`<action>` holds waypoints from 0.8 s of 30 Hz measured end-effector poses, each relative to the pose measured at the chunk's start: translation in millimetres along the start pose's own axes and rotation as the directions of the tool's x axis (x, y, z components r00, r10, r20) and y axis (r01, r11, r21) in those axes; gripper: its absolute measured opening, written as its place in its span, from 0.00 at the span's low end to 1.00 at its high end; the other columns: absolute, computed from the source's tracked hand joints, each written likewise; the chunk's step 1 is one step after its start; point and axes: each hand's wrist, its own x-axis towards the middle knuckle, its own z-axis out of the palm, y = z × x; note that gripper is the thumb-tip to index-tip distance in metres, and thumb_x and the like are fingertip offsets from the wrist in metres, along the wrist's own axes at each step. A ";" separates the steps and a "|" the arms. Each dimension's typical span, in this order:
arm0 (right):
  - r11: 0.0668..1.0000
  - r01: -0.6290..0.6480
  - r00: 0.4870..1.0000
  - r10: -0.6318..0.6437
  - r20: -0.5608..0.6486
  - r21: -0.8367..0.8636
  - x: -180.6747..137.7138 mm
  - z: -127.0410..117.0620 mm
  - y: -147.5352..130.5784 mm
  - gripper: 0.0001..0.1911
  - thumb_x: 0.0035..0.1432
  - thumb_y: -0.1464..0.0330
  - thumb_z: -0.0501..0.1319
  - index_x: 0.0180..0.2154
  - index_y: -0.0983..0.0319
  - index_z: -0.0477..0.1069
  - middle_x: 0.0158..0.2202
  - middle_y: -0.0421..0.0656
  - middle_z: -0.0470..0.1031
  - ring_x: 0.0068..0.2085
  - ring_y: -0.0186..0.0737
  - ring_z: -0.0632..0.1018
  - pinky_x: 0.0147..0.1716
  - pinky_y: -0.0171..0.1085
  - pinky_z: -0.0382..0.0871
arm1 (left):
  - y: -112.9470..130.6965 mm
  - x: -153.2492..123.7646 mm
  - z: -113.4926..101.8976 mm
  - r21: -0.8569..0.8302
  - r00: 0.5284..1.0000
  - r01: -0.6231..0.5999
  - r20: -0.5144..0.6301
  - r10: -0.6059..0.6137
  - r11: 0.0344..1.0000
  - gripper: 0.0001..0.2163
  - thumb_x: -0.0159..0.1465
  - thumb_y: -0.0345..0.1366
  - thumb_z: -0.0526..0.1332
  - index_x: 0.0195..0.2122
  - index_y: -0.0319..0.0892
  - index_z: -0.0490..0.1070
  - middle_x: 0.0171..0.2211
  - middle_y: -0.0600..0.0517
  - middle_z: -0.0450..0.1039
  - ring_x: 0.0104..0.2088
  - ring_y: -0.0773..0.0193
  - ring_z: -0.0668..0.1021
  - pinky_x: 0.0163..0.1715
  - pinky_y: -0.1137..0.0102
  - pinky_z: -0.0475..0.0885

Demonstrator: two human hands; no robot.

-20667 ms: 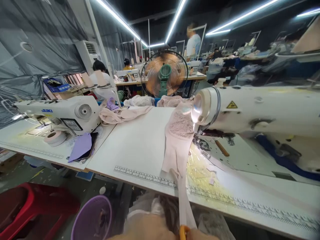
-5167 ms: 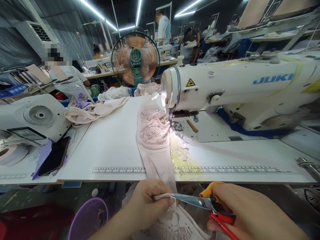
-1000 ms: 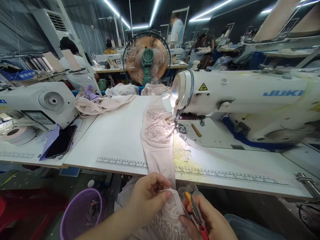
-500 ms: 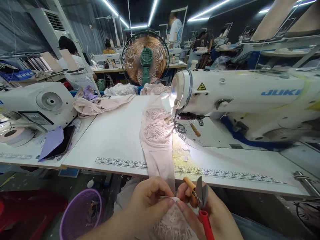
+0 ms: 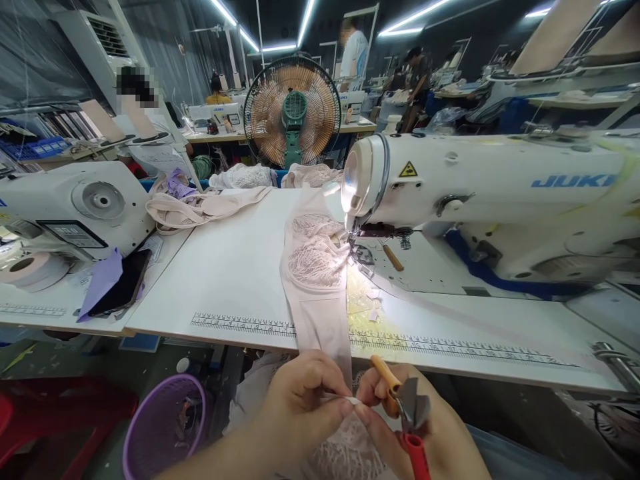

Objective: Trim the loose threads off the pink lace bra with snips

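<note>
A pale pink lace garment [image 5: 315,267] runs from under the needle of the white Juki sewing machine [image 5: 480,200] down over the table's front edge into my lap. My left hand [image 5: 300,403] is closed, pinching a small white end of the garment below the table edge. My right hand [image 5: 415,427] meets it from the right, thumb and finger pinching the same end. Scissors [image 5: 405,407] with orange and red handles hang in that hand's other fingers, blades pointing up.
The white table [image 5: 235,280] carries a printed ruler along its front. A second machine [image 5: 75,213], a tape roll [image 5: 30,270] and a phone [image 5: 120,290] lie left. A purple bin [image 5: 165,427] stands on the floor. A fan [image 5: 295,110] and other workers are behind.
My right hand has stopped cutting, turned the scissors upward and come in to pinch the fabric end beside my left hand. The garment on the table has not moved.
</note>
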 end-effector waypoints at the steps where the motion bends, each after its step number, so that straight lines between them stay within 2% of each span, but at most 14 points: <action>1: 1.000 -0.026 1.000 0.026 0.006 0.000 0.2 0.0 -2.3 0.12 0.59 0.58 0.63 0.32 0.55 0.61 0.27 0.36 0.65 0.25 0.39 0.63 0.24 0.36 0.60 | -0.3 0.1 0.3 -0.017 1.000 -0.009 -0.003 0.009 1.000 0.05 0.60 0.32 0.66 0.28 0.40 0.74 0.29 0.49 0.70 0.30 0.64 0.74 0.31 0.71 0.67; 7: 0.992 -0.006 1.000 0.009 -0.022 0.122 -0.7 -0.3 -0.7 0.11 0.59 0.57 0.63 0.33 0.55 0.65 0.33 0.40 0.72 0.30 0.41 0.70 0.28 0.37 0.65 | -2.8 -1.0 -4.3 -0.076 0.999 -0.002 -0.051 -0.002 0.997 0.04 0.60 0.34 0.68 0.29 0.40 0.76 0.29 0.49 0.71 0.31 0.64 0.73 0.32 0.71 0.67; 11: 0.998 -0.002 1.000 0.004 -0.021 0.062 -9.1 -1.5 15.1 0.07 0.56 0.60 0.63 0.33 0.54 0.69 0.33 0.39 0.75 0.29 0.42 0.74 0.25 0.36 0.65 | -0.7 -0.9 -9.2 -0.059 0.994 0.054 -0.093 -0.059 0.997 0.07 0.59 0.36 0.68 0.28 0.39 0.75 0.29 0.49 0.71 0.30 0.64 0.72 0.31 0.71 0.67; 14: 0.999 0.006 1.000 -0.007 0.020 0.052 -17.9 -3.7 29.8 0.06 0.54 0.61 0.63 0.34 0.55 0.72 0.32 0.39 0.76 0.28 0.42 0.75 0.28 0.37 0.68 | 1.3 0.9 -13.7 -0.073 0.981 0.104 -0.157 -0.115 0.992 0.09 0.57 0.37 0.70 0.26 0.39 0.74 0.28 0.50 0.70 0.29 0.65 0.71 0.30 0.72 0.66; 16: 0.999 0.020 0.996 -0.023 0.084 0.042 -23.6 -6.8 39.0 0.04 0.54 0.63 0.62 0.32 0.56 0.69 0.30 0.39 0.75 0.28 0.42 0.74 0.27 0.37 0.67 | 2.7 1.7 -18.1 -0.094 0.967 0.136 -0.204 -0.153 0.986 0.09 0.55 0.37 0.71 0.25 0.40 0.74 0.27 0.51 0.70 0.29 0.65 0.71 0.30 0.72 0.66; 19: 0.997 0.069 0.982 -0.062 0.177 -0.034 -31.2 -14.5 47.0 0.08 0.57 0.65 0.60 0.27 0.56 0.62 0.25 0.37 0.67 0.24 0.39 0.68 0.22 0.35 0.61 | 6.1 0.8 -26.0 -0.096 0.938 0.189 -0.276 -0.208 0.977 0.09 0.53 0.37 0.72 0.25 0.40 0.75 0.27 0.51 0.71 0.30 0.64 0.72 0.31 0.72 0.66; 21: 0.992 0.093 0.977 -0.074 0.198 -0.087 -35.1 -21.2 47.3 0.10 0.56 0.68 0.59 0.26 0.56 0.59 0.24 0.36 0.65 0.24 0.39 0.67 0.22 0.35 0.60 | 9.3 -0.7 -31.3 -0.083 0.916 0.210 -0.332 -0.226 0.974 0.08 0.53 0.37 0.72 0.26 0.40 0.76 0.28 0.51 0.72 0.31 0.64 0.73 0.31 0.73 0.67; 24: 0.990 0.074 0.980 -0.051 0.192 -0.117 -39.5 -31.4 45.2 0.07 0.53 0.72 0.58 0.28 0.56 0.60 0.26 0.37 0.68 0.26 0.40 0.68 0.25 0.36 0.62 | 14.2 -3.5 -39.3 -0.081 0.886 0.220 -0.399 -0.234 0.972 0.09 0.51 0.37 0.74 0.25 0.40 0.76 0.29 0.52 0.72 0.30 0.66 0.73 0.29 0.75 0.67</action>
